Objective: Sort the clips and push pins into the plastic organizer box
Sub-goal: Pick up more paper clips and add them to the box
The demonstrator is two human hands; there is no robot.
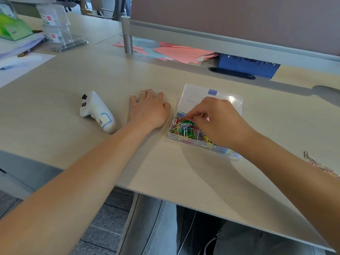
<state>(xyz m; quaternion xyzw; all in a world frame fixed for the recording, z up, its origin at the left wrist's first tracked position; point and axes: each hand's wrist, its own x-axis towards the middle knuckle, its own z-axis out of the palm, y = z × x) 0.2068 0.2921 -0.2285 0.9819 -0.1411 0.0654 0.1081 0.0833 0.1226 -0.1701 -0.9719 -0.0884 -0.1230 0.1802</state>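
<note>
A white controller (97, 112) lies on the bench (55, 100). Beside it the left hand (149, 109) rests flat, fingers straight, holding nothing. Just right sits the clear organizer box (193, 92) — the right hand (219, 122) reaches in, fingertips pinched at the coloured paper clips (182, 127); whether it holds one, I cannot tell.

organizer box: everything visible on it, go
The plastic organizer box is clear and rectangular, lying flat on the desk with its lid open, a blue latch at the lid's far edge. Dividers split it into compartments; the near-left one holds coloured paper clips. The right hand reaches into it, fingers curled at the clips. The left hand lies beside it, not touching.
</note>
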